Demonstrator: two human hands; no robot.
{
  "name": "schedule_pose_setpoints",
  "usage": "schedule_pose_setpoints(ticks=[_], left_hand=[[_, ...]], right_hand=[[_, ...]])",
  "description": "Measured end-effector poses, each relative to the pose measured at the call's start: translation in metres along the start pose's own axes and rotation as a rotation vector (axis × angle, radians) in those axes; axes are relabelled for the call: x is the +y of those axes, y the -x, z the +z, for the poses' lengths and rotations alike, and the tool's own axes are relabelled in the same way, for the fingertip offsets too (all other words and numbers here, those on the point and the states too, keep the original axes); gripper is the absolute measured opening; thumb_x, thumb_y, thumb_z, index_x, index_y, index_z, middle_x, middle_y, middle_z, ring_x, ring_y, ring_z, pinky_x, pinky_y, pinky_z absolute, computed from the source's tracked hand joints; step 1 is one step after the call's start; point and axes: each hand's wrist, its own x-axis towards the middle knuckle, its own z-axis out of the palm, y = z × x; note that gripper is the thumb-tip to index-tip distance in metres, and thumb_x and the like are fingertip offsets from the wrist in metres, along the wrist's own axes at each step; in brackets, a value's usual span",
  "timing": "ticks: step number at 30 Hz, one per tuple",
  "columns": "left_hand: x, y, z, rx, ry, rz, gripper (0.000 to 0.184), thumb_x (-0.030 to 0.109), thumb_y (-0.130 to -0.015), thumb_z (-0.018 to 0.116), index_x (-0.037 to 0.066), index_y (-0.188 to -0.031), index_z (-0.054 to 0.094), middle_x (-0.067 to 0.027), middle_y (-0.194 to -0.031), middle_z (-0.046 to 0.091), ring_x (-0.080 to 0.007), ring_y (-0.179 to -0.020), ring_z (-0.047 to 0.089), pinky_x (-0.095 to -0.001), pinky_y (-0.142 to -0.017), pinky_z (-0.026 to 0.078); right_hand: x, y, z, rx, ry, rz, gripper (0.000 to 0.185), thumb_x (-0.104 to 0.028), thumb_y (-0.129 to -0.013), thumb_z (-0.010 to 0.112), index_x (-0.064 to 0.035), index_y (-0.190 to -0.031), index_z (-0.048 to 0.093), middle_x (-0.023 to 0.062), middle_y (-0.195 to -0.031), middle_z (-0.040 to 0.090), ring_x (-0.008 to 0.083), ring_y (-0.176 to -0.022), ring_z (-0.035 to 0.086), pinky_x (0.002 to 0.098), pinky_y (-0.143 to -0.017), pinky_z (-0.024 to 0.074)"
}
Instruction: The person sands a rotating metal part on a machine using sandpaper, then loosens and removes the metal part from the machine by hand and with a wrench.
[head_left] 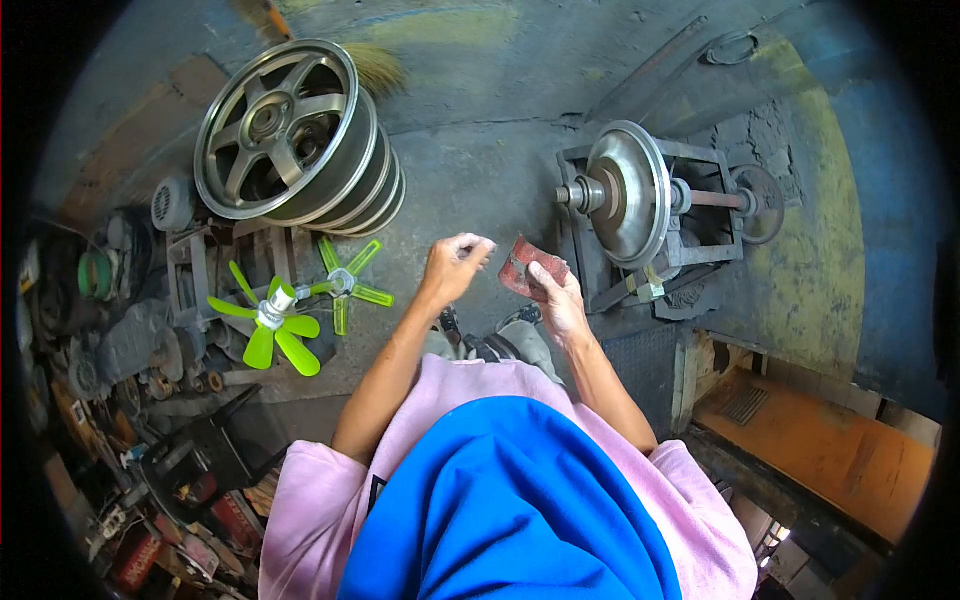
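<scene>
Between the thumb and fingers of my right hand (562, 305) is a worn, reddish-brown piece of sandpaper (522, 268), its edges slightly curled. Just left of it, apart from the sheet, my left hand (458, 268) is raised with its fingers curled together; whatever they may hold is hidden. Pale dust coats the fingertips of both hands. Ahead and to the right, a shiny round metal disc (628, 195) is mounted on the shaft of a metal frame (715, 155). Neither hand touches it.
Several stacked alloy wheels (278, 130) stand at the upper left. Below them are a green-bladed fan (272, 312) and another green fan-like piece (342, 282). Cluttered parts line the left side. An orange-brown bench (815, 445) stands at the lower right.
</scene>
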Motion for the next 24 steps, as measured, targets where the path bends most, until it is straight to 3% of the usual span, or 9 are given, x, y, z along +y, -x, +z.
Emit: schedule_pose_setpoints(ticks=[3,10,12,13,15,20,22,23,24], left_hand=[[-0.008,-0.005,-0.017,-0.135,0.240,-0.155,0.029,0.012,-0.101,0.058,-0.001,-0.124,0.071,-0.0112,-0.117,0.071,-0.0175,-0.101,0.068,-0.0312,-0.091,0.057],[-0.018,-0.017,-0.034,-0.062,0.040,-0.063,0.029,0.018,-0.097,0.067,0.001,-0.119,0.073,-0.0130,-0.118,0.071,-0.0171,-0.098,0.069,-0.0286,-0.085,0.055],[-0.019,-0.034,-0.044,-0.061,-0.342,-0.288,0.031,0.020,-0.089,0.072,0.002,-0.115,0.074,-0.0185,-0.115,0.073,-0.0233,-0.091,0.072,-0.0369,-0.078,0.055],[-0.020,-0.040,-0.048,-0.061,-0.343,-0.288,0.031,0.020,-0.089,0.072,0.002,-0.115,0.074,-0.0185,-0.115,0.073,-0.0233,-0.091,0.072,-0.0369,-0.078,0.055],[-0.024,-0.049,-0.058,0.070,-0.544,-0.316,0.028,0.027,-0.085,0.079,0.003,-0.100,0.077,-0.0178,-0.097,0.076,-0.0258,-0.087,0.072,-0.0406,-0.078,0.055],[-0.086,-0.062,-0.075,0.111,-0.280,-0.069,0.035,0.032,-0.084,0.080,0.003,-0.104,0.075,-0.0194,-0.095,0.076,-0.0282,-0.093,0.073,-0.0409,-0.083,0.056],[-0.040,-0.055,-0.075,0.009,-0.527,-0.347,0.036,0.030,-0.086,0.079,0.002,-0.108,0.074,-0.0190,-0.097,0.076,-0.0262,-0.090,0.072,-0.0394,-0.082,0.055],[-0.044,-0.052,-0.070,0.008,-0.529,-0.347,0.036,0.030,-0.086,0.079,0.002,-0.108,0.074,-0.0190,-0.097,0.076,-0.0262,-0.090,0.072,-0.0394,-0.082,0.055],[-0.045,-0.047,-0.063,0.104,-0.386,-0.133,0.035,0.033,-0.086,0.080,0.001,-0.100,0.076,-0.0170,-0.089,0.075,-0.0238,-0.082,0.069,-0.0378,-0.077,0.054]], right_hand=[[0.002,-0.003,-0.005,-0.011,0.006,0.004,0.031,-0.023,-0.098,0.071,-0.0035,-0.120,0.061,0.0061,-0.114,0.067,0.0165,-0.102,0.067,0.0405,-0.095,0.0594],[0.005,-0.007,-0.009,0.005,0.050,0.019,0.027,-0.018,-0.099,0.069,-0.0036,-0.121,0.065,0.0055,-0.114,0.071,0.0162,-0.102,0.069,0.0368,-0.095,0.0558],[0.008,-0.009,-0.013,0.012,0.091,0.015,0.027,-0.018,-0.099,0.069,-0.0033,-0.121,0.065,0.0054,-0.113,0.071,0.0165,-0.101,0.069,0.0369,-0.094,0.0564],[0.009,-0.010,-0.014,0.023,0.134,0.006,0.026,-0.018,-0.099,0.069,-0.0031,-0.121,0.065,0.0052,-0.112,0.071,0.0168,-0.100,0.069,0.0370,-0.093,0.0570],[0.011,-0.012,-0.018,0.025,0.157,-0.013,0.027,-0.018,-0.099,0.069,-0.0028,-0.121,0.065,0.0054,-0.112,0.071,0.0168,-0.100,0.069,0.0366,-0.092,0.0578],[0.012,-0.011,-0.024,0.023,0.156,-0.030,0.027,-0.018,-0.099,0.069,-0.0021,-0.121,0.065,0.0061,-0.113,0.071,0.0169,-0.099,0.070,0.0355,-0.089,0.0593],[0.013,-0.011,-0.026,0.035,0.189,-0.040,0.027,-0.017,-0.099,0.069,-0.0019,-0.121,0.065,0.0070,-0.114,0.071,0.0174,-0.100,0.070,0.0361,-0.089,0.0596],[0.013,-0.011,-0.026,0.036,0.188,-0.040,0.027,-0.017,-0.099,0.069,-0.0019,-0.121,0.065,0.0070,-0.114,0.071,0.0174,-0.100,0.070,0.0361,-0.089,0.0596],[0.012,-0.011,-0.026,0.014,0.184,-0.040,0.027,-0.018,-0.099,0.068,-0.0021,-0.121,0.065,0.0071,-0.115,0.071,0.0175,-0.100,0.070,0.0360,-0.090,0.0593]])
